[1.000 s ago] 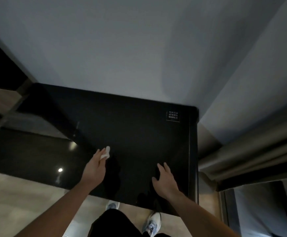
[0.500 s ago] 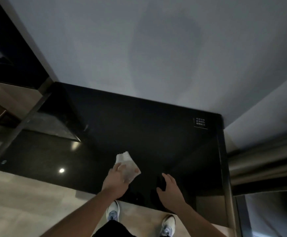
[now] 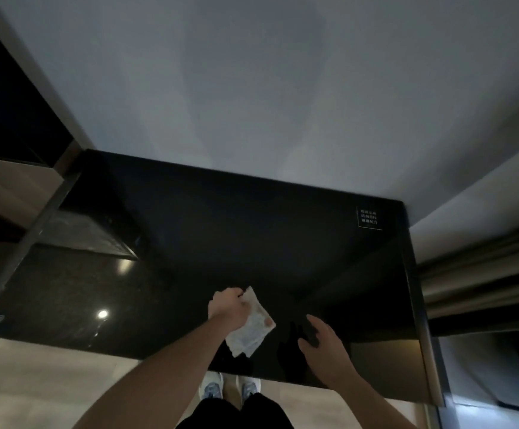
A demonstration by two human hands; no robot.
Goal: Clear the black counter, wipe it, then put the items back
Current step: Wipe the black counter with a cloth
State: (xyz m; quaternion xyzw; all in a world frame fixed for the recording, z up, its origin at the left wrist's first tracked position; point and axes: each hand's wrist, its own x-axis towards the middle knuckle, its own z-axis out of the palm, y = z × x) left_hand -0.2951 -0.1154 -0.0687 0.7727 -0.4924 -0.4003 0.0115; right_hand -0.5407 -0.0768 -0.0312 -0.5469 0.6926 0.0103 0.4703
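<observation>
The black glossy counter (image 3: 252, 230) fills the middle of the head view and carries no loose items. My left hand (image 3: 227, 305) grips a white crumpled wipe (image 3: 252, 329) that lies against the counter near its front edge. Just to the right, my right hand (image 3: 323, 339) rests on the counter with its fingers spread and holds nothing.
A small square label with white text (image 3: 369, 217) sits in the far right corner of the counter. A pale wall (image 3: 252, 88) rises behind. Grey curtains (image 3: 481, 274) hang to the right, and a dark metal frame (image 3: 29, 236) stands at the left.
My left hand has slid the wipe rightward and nearer the front edge, and more of the wipe now shows beside the hand. The right hand stayed flat on the counter.
</observation>
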